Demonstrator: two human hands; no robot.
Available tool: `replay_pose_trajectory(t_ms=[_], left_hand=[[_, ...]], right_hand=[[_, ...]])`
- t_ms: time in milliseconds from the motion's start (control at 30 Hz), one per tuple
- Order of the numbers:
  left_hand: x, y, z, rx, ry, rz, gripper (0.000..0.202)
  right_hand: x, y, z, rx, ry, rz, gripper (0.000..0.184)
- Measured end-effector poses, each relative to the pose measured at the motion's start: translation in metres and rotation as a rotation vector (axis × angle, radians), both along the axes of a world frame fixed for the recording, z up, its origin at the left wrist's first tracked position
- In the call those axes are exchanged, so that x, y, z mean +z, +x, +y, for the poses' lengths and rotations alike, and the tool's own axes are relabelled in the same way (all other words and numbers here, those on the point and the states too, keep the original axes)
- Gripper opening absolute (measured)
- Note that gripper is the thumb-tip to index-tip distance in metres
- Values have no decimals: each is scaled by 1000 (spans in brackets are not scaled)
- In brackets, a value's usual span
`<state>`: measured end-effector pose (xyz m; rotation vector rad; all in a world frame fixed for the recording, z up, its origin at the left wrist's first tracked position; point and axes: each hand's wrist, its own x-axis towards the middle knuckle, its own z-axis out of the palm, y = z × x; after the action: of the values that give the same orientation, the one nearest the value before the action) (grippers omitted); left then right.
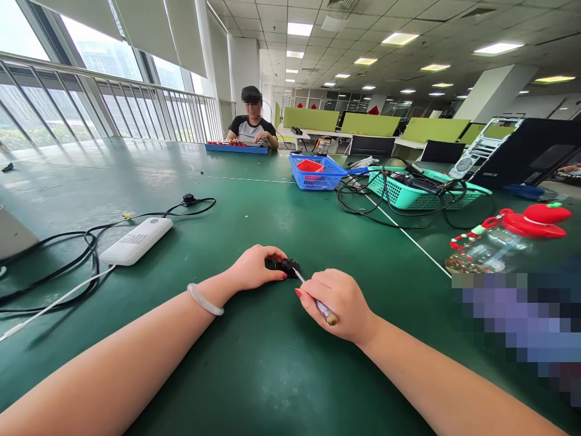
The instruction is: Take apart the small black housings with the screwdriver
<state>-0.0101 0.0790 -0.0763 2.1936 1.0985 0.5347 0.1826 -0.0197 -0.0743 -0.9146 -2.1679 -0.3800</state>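
A small black part (287, 266) lies on the green table (254, 375) in front of me. My left hand (252, 268) is closed on its left side, fingers pinching it against the table; a pale bangle circles that wrist. My right hand (336, 303) is curled round a thin screwdriver (318, 300), held like a pen. Its metal tip touches the black part from the right, and its handle end sticks out past my knuckles.
A white power bank (136, 240) with black and white cables lies at left. A blue basket (316, 172) and a teal basket (420, 191) of cables stand behind. A clear bottle with a red lid (503, 242) lies at right. Another person sits at the far end.
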Motion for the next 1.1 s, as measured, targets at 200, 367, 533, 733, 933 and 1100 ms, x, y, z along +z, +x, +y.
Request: replay_pose_trajectory(t_ms=[200,367,533,733,933,1100], left_hand=[[0,0,0,-14,-3,-1,30],[2,-1,-1,-16,19,20,30],[3,0,-1,-14,29,35,32],[3,-1,-1,-22,37,55,31],[3,0,-1,-23,48,59,33],[1,-1,-1,-29,50,40,30]], right_hand=[[1,-2,0,-12,1,12,32],[0,0,0,-20,-84,84,30],[1,4,2,0,-255,297,31],[1,7,7,-5,-400,565,37],[0,9,8,-33,-401,556,38],[1,6,4,40,-218,208,31]])
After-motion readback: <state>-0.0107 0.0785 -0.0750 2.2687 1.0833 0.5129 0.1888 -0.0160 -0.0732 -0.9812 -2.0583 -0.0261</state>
